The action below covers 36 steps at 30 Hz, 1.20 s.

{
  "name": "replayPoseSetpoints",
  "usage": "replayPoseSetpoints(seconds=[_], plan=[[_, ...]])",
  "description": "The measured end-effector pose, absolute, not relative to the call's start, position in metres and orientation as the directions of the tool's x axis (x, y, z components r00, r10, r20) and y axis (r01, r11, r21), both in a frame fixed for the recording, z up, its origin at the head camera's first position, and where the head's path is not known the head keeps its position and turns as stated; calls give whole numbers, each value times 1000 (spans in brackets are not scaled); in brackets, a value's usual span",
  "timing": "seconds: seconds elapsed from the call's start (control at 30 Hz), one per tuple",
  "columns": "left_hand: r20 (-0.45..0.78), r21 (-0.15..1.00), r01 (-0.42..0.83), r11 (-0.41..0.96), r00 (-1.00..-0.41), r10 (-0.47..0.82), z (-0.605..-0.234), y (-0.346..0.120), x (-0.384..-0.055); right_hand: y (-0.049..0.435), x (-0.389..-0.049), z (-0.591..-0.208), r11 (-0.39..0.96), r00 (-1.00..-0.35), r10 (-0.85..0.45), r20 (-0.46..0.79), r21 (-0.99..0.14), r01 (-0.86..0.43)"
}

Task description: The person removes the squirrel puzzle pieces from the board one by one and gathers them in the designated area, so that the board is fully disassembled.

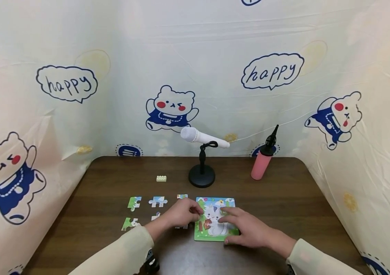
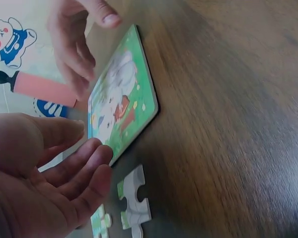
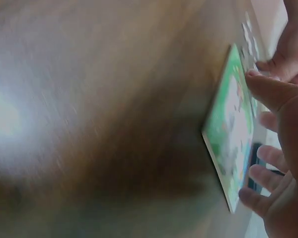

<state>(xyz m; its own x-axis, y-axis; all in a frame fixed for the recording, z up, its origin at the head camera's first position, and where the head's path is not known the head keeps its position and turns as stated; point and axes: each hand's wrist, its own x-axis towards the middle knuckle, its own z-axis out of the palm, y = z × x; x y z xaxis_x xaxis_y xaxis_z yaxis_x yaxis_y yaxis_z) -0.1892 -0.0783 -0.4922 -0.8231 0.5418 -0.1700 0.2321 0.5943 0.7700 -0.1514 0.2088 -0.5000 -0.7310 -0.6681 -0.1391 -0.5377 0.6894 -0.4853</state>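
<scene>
A square puzzle board [image 1: 215, 236] with a green and blue border and a white cartoon animal lies flat on the table. My left hand [image 1: 183, 212] is at its left edge, fingers loosely bent; in the left wrist view nothing shows between them. Over the board's right side is my right hand [image 1: 250, 229], its fingers spread apart and the thumb near the lower right corner. Left of the board lie several loose jigsaw pieces, among them a green one [image 1: 134, 203], a blue one [image 1: 158, 201] and a grey-white one [image 2: 135, 198] beside the left hand. My left arm partly hides the lower row.
Behind the board, a white microphone [image 1: 208, 138] rests on a black stand [image 1: 202, 176]. A pink hand pump [image 1: 261, 166] with a black nozzle stands at the back right. A small cream toy brick [image 1: 161, 178] lies on the brown table [image 1: 112, 179], which a printed curtain surrounds.
</scene>
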Motion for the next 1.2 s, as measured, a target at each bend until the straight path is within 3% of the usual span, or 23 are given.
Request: replayPoseSetpoints(seconds=[0.43, 0.93, 1.2], plan=[[-197, 756, 243, 608, -801, 565, -495, -68, -184, 206, -142, -520, 628, -654, -749, -106, -428, -650], [-248, 745, 222, 629, -783, 571, -498, -62, -184, 198, -144, -515, 638, -641, -754, -144, -395, -661], [-226, 735, 225, 640, -808, 544, -501, -56, -184, 198, -145, -514, 644, -640, -752, -157, -382, -663]])
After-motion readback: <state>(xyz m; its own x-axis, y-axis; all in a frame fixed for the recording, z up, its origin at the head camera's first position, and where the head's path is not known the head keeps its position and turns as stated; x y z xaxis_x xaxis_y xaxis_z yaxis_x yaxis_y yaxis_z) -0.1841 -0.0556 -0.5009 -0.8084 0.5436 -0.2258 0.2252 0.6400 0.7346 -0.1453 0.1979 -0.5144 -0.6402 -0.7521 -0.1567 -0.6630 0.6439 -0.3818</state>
